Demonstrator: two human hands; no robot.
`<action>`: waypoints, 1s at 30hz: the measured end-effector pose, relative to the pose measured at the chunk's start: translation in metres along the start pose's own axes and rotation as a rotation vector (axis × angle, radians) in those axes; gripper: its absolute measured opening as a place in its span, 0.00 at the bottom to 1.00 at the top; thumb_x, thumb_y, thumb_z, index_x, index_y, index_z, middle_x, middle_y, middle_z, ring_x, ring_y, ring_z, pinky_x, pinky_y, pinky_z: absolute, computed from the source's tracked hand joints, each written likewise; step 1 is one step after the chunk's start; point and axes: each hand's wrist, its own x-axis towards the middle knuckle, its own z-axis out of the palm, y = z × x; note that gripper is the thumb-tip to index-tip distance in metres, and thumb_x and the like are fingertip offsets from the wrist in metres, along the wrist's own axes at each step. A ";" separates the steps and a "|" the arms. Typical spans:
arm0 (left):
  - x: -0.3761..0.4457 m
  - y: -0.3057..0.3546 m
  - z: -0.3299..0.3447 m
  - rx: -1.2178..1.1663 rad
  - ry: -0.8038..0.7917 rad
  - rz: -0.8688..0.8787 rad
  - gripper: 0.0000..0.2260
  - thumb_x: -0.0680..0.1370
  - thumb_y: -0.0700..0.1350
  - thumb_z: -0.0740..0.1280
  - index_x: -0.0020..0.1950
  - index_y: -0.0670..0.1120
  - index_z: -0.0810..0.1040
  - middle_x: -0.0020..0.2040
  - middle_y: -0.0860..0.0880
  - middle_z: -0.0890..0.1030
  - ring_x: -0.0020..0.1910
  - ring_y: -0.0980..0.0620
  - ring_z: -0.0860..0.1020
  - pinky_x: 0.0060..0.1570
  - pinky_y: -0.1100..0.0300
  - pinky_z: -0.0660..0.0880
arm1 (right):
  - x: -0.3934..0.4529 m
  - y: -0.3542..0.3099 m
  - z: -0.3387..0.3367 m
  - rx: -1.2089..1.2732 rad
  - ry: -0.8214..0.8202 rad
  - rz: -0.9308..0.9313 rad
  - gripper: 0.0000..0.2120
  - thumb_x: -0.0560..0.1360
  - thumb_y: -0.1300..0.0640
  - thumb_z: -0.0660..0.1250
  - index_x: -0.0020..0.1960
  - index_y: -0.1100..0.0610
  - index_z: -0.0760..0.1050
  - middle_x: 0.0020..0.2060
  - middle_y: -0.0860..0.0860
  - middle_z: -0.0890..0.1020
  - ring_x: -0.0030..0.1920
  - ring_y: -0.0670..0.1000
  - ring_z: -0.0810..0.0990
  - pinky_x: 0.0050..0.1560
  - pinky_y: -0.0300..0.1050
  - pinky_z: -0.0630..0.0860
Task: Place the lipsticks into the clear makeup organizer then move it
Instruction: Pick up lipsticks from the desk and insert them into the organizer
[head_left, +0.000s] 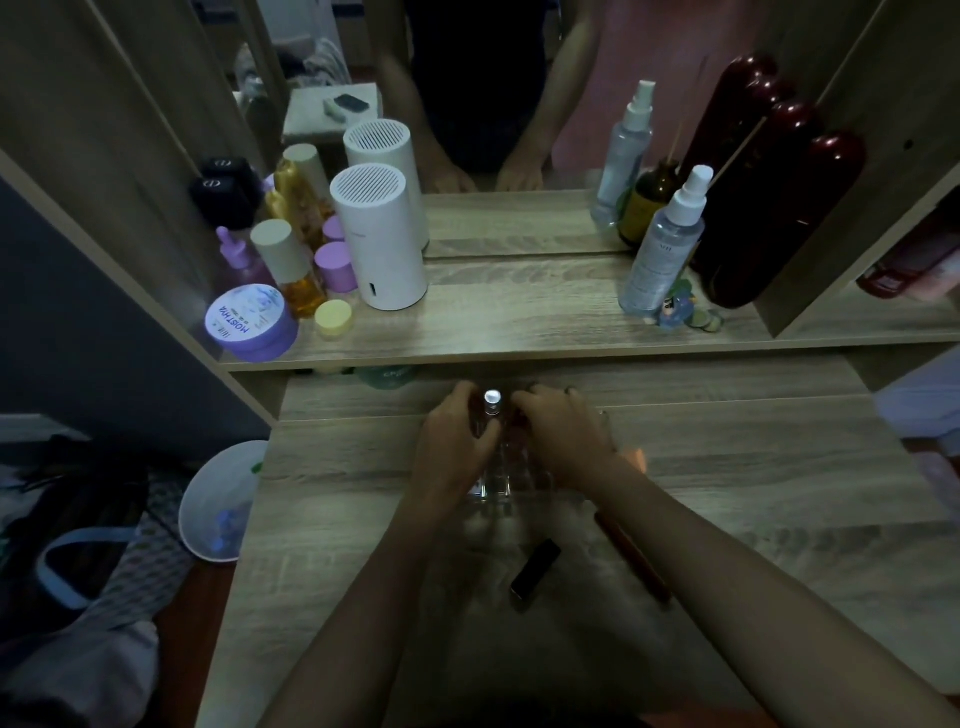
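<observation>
Both hands at clear makeup organizer (498, 483) mid-surface; left hand (457, 436) grip pinching silver-capped lipstick (492, 408), right hand (563, 434) grip unclear. Risk: forearms knocking black lipstick (535, 574) off the surface (727, 493).

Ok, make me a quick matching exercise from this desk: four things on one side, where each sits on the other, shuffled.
Things:
1. black lipstick
2. purple jar
3. white cylinder
4. spray bottle

Places:
A. shelf, right side
B. shelf's left front corner
C. desk, between the forearms
D. shelf, left of centre

Pairs: 1-C, 2-B, 3-D, 4-A
</observation>
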 end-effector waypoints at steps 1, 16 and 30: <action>0.000 0.001 -0.001 -0.010 0.005 0.007 0.09 0.71 0.44 0.70 0.50 0.45 0.75 0.44 0.45 0.84 0.42 0.48 0.81 0.40 0.60 0.74 | 0.000 0.000 0.001 0.007 0.010 0.005 0.09 0.74 0.54 0.63 0.51 0.55 0.75 0.50 0.56 0.81 0.52 0.59 0.78 0.52 0.51 0.69; 0.000 0.006 -0.007 -0.034 -0.019 0.136 0.11 0.72 0.39 0.69 0.53 0.44 0.77 0.49 0.44 0.82 0.46 0.51 0.79 0.47 0.60 0.76 | -0.043 0.018 -0.032 0.300 0.256 0.090 0.15 0.69 0.56 0.72 0.54 0.55 0.75 0.43 0.51 0.82 0.42 0.51 0.80 0.40 0.43 0.73; 0.002 0.011 -0.012 -0.053 -0.063 0.164 0.13 0.72 0.40 0.69 0.56 0.45 0.76 0.52 0.46 0.80 0.49 0.50 0.79 0.52 0.49 0.80 | -0.157 0.048 0.030 0.060 -0.291 0.285 0.33 0.76 0.55 0.60 0.75 0.45 0.45 0.70 0.53 0.64 0.61 0.55 0.75 0.53 0.49 0.77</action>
